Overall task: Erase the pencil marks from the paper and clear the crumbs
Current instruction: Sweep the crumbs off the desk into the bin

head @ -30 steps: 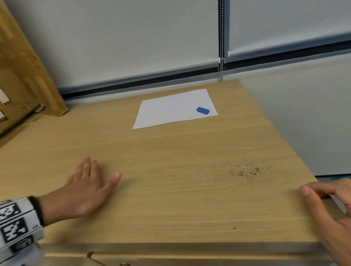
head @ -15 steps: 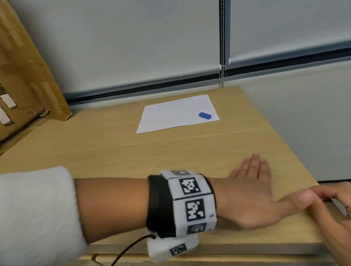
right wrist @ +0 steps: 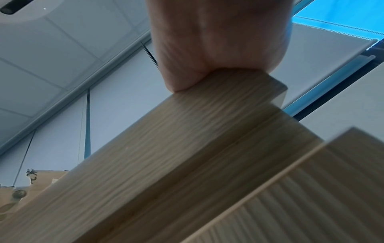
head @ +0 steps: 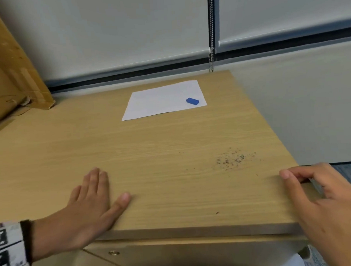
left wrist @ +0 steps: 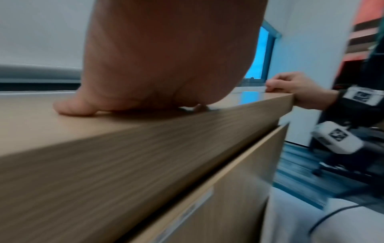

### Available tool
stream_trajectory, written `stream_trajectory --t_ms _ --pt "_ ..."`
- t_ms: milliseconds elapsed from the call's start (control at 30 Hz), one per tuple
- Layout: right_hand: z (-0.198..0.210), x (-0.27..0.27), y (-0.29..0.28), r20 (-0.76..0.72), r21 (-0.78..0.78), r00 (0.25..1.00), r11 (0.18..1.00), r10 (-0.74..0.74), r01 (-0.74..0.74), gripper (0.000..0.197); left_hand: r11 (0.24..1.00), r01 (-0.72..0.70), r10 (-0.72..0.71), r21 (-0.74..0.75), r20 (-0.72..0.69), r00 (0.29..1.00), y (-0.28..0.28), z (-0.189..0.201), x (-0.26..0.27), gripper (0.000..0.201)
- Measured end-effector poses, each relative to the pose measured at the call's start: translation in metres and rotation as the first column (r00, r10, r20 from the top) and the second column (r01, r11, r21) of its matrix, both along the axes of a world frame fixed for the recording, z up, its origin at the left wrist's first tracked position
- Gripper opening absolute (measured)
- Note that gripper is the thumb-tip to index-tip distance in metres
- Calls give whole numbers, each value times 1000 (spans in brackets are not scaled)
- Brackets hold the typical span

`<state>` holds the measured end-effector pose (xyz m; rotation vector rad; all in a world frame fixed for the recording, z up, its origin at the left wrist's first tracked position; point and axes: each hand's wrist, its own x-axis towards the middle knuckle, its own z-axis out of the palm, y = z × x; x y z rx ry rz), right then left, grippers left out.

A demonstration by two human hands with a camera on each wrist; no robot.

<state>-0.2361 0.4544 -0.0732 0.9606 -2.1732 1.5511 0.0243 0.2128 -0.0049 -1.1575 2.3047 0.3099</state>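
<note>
A flat, open left hand point(head: 89, 205) rests on the desk point(head: 170, 137); the right hand point(head: 322, 202), loosely cupped and empty, waits at its corner beside the crumbs point(head: 232, 158). A hasty sweep could scatter them past it.

Left hand point(head: 89, 209) flat, fingers straight; right hand point(head: 332, 208) loosely curled, empty.

The worktop point(head: 171, 153) is light wood-grain laminate, smooth and faintly sheeny, with a darker streaked edge band point(left wrist: 145, 156). The paper point(head: 159, 101) is plain matt white. The eraser point(head: 192, 101) looks like matt blue rubber. The crumbs point(head: 232, 159) are dark, gritty specks. A cardboard box point(head: 9, 75) is dull brown, creased and torn.
</note>
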Motion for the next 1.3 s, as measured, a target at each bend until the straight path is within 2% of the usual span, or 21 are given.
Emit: stream_trajectory --t_ms 133,233,300,367,467,533,567,600,633,667,700,733,800,867,933,1033,1067,1133,1233,1300 --pt "2 2 1 14 5 1000 1000 0 0 14 977 205 -202 52 -56 978 45 -3 -64 112" --pt "1 3 2 31 -23 999 1000 9 -9 21 933 347 -341 89 -79 937 84 0 -123 106" --pt "-1 2 3 39 -42 999 999 25 -24 24 917 381 -362 118 -150 920 101 0 -162 101" --pt "-2 1 3 36 -61 998 997 46 -44 27 916 367 -322 165 -247 914 103 8 -192 94" --pt "-2 -1 4 33 -79 998 995 62 -59 26 915 379 -312 135 -359 880 83 28 -195 87" --pt "-2 -2 5 22 -64 998 996 57 -56 25 887 460 -422 40 -333 843 60 35 -166 88" --pt "-3 -2 6 19 -55 998 997 58 -57 25 840 541 -527 -24 -272 805 48 36 -143 90" --pt "-4 -3 6 21 -48 998 997 61 -60 25 749 655 -660 -95 -191 727 37 35 -121 91" --pt "-4 -3 6 30 -44 997 997 66 -65 26 608 778 -794 -158 -117 597 29 31 -101 91" --pt "-5 -3 6 41 -45 997 997 70 -68 27 430 880 -902 -201 -64 426 20 25 -85 90" --pt "-5 -3 6 50 -48 996 997 69 -67 27 265 937 -963 -225 -24 267 11 18 -74 89" --pt "-5 -3 6 52 -50 996 997 66 -63 28 149 960 -988 -237 8 155 5 12 -69 88" --pt "-5 -3 6 50 -45 997 997 61 -59 29 20 969 -999 -246 40 31 -2 7 -72 87" --pt "-5 -3 6 52 -42 997 997 61 -59 28 -66 967 -998 -246 41 -57 2 4 -90 87" --pt "-5 -3 6 49 -34 997 998 54 -53 28 -108 958 -994 -265 40 -100 8 -2 -115 85" --pt "-7 -4 6 27 -39 999 998 45 -44 29 -32 953 -999 -302 4 -32 17 0 -152 83" --pt "-7 -4 5 24 -48 999 998 48 -47 30 -29 948 -999 -317 -10 -34 21 5 -160 84" --pt "-8 -4 5 22 -60 998 997 58 -56 30 -95 941 -992 -326 -45 -116 28 15 -163 86" --pt "-8 -4 6 23 -59 998 997 58 -57 27 -254 931 -955 -261 -86 -285 29 18 -144 86" --pt "-7 -4 7 26 -62 997 996 71 -69 26 -329 917 -938 -226 -35 -345 20 10 -133 79"
